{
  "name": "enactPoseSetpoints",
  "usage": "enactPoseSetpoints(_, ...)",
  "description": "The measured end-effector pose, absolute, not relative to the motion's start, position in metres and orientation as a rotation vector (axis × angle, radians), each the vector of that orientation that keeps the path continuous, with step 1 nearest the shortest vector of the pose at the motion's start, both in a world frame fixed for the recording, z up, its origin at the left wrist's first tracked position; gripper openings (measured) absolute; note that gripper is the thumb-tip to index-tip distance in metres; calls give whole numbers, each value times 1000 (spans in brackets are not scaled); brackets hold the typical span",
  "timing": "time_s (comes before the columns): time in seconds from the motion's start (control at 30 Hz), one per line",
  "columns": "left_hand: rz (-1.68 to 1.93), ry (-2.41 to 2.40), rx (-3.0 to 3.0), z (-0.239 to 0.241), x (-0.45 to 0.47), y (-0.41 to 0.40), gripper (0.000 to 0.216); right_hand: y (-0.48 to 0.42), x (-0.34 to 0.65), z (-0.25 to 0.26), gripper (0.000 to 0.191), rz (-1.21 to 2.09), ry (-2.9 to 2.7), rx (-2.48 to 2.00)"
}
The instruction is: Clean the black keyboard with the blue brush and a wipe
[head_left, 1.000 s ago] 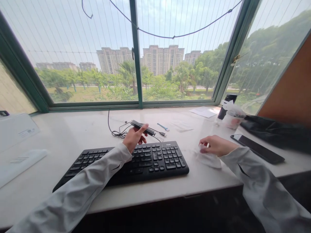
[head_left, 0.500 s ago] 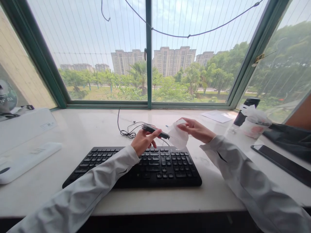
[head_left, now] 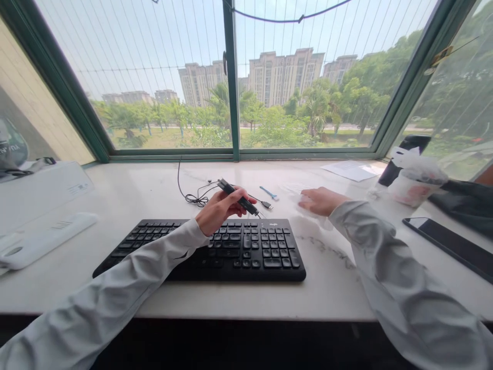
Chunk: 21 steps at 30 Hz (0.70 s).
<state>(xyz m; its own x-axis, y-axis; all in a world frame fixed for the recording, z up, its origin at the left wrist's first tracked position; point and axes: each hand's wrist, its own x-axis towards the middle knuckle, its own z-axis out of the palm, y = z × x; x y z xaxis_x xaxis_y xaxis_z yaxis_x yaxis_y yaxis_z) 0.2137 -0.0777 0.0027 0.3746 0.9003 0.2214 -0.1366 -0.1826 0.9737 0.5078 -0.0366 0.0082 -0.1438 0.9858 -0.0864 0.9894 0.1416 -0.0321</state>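
Observation:
My left hand is closed around a slim black keycap puller. Thin wire prongs stick out of its lower right end, over the top edge of the black keyboard. To the right, my right hand is low over the tabletop with its fingers curled together on a thin whitish tissue. Motion and the pale table make the tissue's outline hard to see. Between the two hands lie a small blue brush and a black USB plug.
A coiled black cable lies behind the keyboard. On the right are a black phone, a plastic-wrapped cup and a paper sheet. White casings stand at the left. A window closes off the back.
My right hand has come down and to the right with the tissue, from above the keyboard to the tabletop. My left hand has shifted slightly left with the keycap puller. The blue brush is now uncovered.

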Motion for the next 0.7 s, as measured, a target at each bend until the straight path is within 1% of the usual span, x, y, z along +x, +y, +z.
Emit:
enactPoseSetpoints(0.1, 1132, 711, 1416, 15, 224, -82, 32, -39, 507, 10, 64, -123, 2445, 2107)
enactPoseSetpoints(0.17, 1160, 699, 1399, 22, 233, -81, 29, -42, 504, 15, 72, -149, 2650, 2192)
enactPoseSetpoints(0.2, 1172, 687, 1387, 25, 238, -80, 28, -44, 501, 17, 73, -250, 2786, 2202)
enactPoseSetpoints(0.23, 1181, 671, 1375, 26, 243, -79, 26, -46, 497, 19, 74, -453, 2918, 2156)
enactPoseSetpoints(0.3, 1209, 643, 1345, 27, 253, -77, 23, -49, 486, 18, 80, -1089, 3065, 1868)
enactPoseSetpoints(0.33, 1233, 634, 1330, 27, 257, -76, 22, -50, 480, 15, 82, -1410, 3040, 1666)
enactPoseSetpoints(0.37, 1259, 628, 1315, 25, 260, -76, 22, -51, 474, 12, 83, -1652, 2986, 1481)
enactPoseSetpoints(0.4, 1288, 625, 1301, 24, 263, -75, 22, -52, 468, 8, 82, -1805, 2922, 1334)
enactPoseSetpoints(0.47, 1354, 616, 1273, 19, 266, -75, 21, -53, 458, -1, 73, -1934, 2855, 1134)
enactPoseSetpoints(0.57, 1434, 608, 1200, 15, 267, -74, 21, -53, 448, -9, 55, -1981, 2910, 916)
enactPoseSetpoints(0.63, 1440, 588, 1109, 14, 268, -74, 22, -53, 443, -12, 52, -1979, 2974, 836)
enactPoseSetpoints(0.7, 1397, 543, 1011, 16, 271, -74, 25, -54, 438, -15, 54, -1942, 3013, 865)
